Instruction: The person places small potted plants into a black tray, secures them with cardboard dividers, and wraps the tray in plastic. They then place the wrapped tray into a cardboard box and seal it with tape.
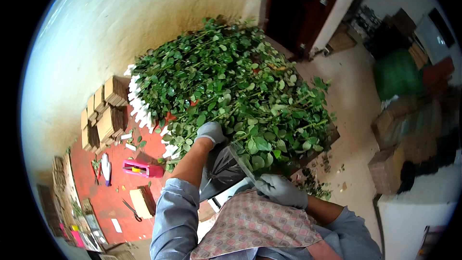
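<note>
My left hand [211, 133], in a grey glove, rests at the near edge of a large heap of leafy green stems [216, 76]. Its fingers are curled and partly hidden, so what it grips is unclear. My right hand [281, 189], also gloved, is closed in front of the patterned apron [260, 220]. A clear plastic strip [242, 162] runs from its fingers up toward the leaves. Between my arms lies black plastic sheeting [223, 164]. White sleeves or wraps [140, 110] line the left ends of the stems.
On the red table [112, 195] stand stacked cardboard pieces [110, 124], a pink tape dispenser [142, 169], scissors [133, 210], a white glove [106, 169] and another cardboard stack [142, 202]. Boxes [388, 169] line the right side. Fallen leaves [314, 184] litter the floor.
</note>
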`<control>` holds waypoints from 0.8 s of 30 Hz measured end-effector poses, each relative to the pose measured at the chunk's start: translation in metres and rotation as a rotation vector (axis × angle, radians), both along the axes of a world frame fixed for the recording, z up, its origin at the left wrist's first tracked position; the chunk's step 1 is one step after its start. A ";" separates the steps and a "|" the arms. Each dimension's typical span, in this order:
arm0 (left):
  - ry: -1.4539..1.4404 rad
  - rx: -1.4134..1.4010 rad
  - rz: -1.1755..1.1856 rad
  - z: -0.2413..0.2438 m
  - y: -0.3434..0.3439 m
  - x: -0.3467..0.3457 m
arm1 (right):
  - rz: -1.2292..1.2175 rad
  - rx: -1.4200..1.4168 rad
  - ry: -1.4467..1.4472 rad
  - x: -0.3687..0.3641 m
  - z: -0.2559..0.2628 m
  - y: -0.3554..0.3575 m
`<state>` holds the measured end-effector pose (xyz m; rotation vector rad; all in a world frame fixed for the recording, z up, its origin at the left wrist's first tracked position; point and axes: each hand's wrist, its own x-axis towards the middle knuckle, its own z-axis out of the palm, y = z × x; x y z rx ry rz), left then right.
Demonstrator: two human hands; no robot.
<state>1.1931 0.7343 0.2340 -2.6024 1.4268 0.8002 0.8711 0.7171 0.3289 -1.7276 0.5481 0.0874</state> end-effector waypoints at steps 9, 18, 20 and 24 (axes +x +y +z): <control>-0.396 -0.554 -0.045 0.037 0.086 -0.015 | -0.057 -0.130 0.131 -0.028 -0.054 0.024; -0.129 -0.343 -0.228 0.046 0.196 -0.115 | -0.102 -0.154 0.142 -0.018 -0.196 0.052; -0.184 -0.361 -0.234 0.032 0.200 -0.114 | -0.118 -0.206 0.189 -0.005 -0.212 0.054; -0.164 -0.388 -0.181 0.029 0.202 -0.117 | -0.103 -0.482 0.075 0.015 -0.234 0.045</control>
